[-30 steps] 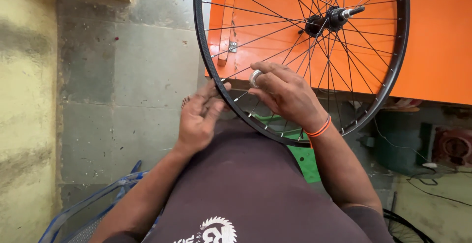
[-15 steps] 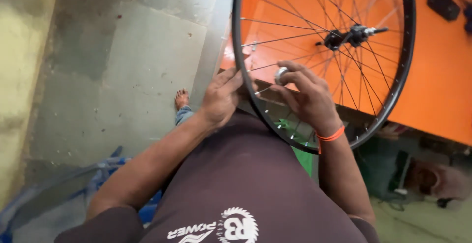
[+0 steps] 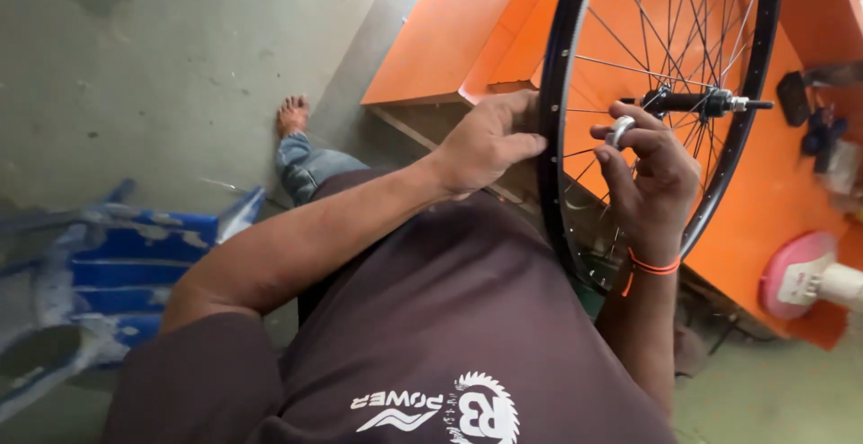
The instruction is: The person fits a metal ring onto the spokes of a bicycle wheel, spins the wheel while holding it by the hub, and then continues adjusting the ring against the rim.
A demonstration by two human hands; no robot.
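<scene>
- The black spoked bicycle wheel (image 3: 564, 183) stood upright against the orange bench (image 3: 449, 44); over the last second it had shifted right in view.
- The left hand (image 3: 490, 143) had moved up and clasped the rim.
- The right hand (image 3: 652, 179) pinched a small silver tool (image 3: 620, 129) among the spokes, as before, suggesting spoke adjustment continued.

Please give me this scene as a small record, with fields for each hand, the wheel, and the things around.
left hand: grips the rim of the black spoked bicycle wheel
right hand: among the spokes, pinching a small round silver metal tool
wheel: upright, black hub axle visible
background: orange panel, grey concrete floor
left side: blue frame
</scene>
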